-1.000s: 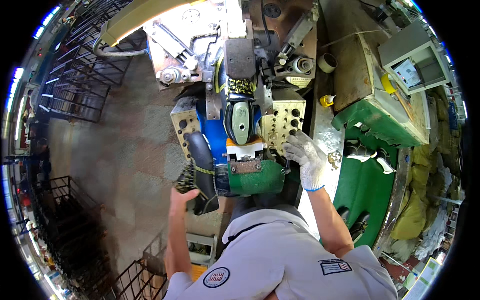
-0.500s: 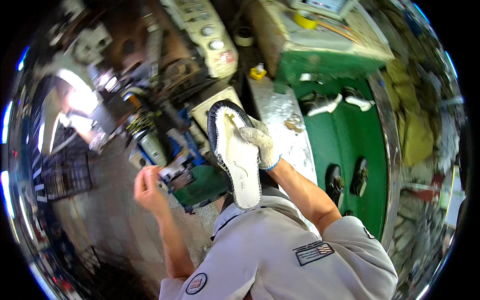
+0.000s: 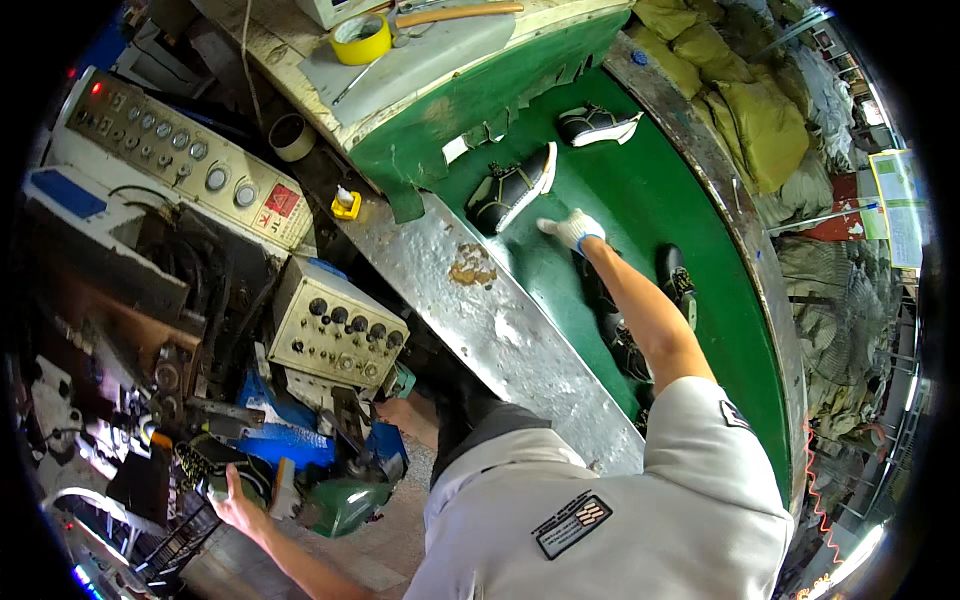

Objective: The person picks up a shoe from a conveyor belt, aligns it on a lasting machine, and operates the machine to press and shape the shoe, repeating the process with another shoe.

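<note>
My right hand (image 3: 578, 229), in a whitish knit glove, reaches out over a green surface with a finger or thumb stretched out; nothing shows in its grasp. Just left of it lies a black shoe upper (image 3: 512, 188) with a white underside, apart from the fingers. Partly behind my right forearm is another dark shoe (image 3: 594, 284). At the lower left my bare left hand (image 3: 238, 503) has its fingers apart, beside a black shoe with yellow-green laces (image 3: 205, 458) at a machine. Some of its fingertips are hard to make out against it.
Other dark shoes (image 3: 676, 277) stand on the green trough (image 3: 722, 330). A worn metal ledge (image 3: 490, 300) borders it. A control box with knobs (image 3: 340, 330) and a cream panel (image 3: 160, 140) stand left. Yellow tape (image 3: 360, 40) lies on the bench; sacks (image 3: 760, 130) are piled right.
My view has turned right. My right hand has moved from in front of my body to the green trough, and the shoe upper it held is out of its grasp. My left hand is now beside the machine.
</note>
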The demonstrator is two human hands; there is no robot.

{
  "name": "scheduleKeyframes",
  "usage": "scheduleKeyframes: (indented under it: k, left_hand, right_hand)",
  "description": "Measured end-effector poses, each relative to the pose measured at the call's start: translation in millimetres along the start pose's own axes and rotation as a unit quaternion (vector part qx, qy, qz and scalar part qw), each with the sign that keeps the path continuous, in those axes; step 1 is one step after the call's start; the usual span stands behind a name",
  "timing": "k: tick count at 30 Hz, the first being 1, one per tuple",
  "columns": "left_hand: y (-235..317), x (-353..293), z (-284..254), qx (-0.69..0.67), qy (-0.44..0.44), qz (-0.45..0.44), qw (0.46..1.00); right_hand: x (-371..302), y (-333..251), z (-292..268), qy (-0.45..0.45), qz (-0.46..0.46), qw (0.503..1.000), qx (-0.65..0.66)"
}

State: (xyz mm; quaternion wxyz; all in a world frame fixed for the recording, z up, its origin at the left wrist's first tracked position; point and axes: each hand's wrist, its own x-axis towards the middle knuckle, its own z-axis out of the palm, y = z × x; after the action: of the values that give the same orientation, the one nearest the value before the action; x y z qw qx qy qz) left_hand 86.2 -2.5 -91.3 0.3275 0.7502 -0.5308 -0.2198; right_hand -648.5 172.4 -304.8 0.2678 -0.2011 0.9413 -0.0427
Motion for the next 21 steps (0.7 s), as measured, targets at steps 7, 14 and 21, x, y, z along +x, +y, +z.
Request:
scheduleKeyframes:
  k: [7, 14, 21]
  left_hand:
    - [-78, -8, -37, -0.13, -0.049, 0.004, 0.99]
    - [-113, -28, -61, 0.054, -0.143, -0.038, 0.987]
    - [92, -30, 69, -0.301, -0.303, -0.047, 0.903]
  right_hand:
    - [98, -100, 124, 0.181, 0.153, 0.844, 0.481]
    - [-44, -85, 74, -0.261, -0.099, 0.588, 0.759]
    - [-300, -216, 62, -0.561, -0.056, 0.312, 0.764]
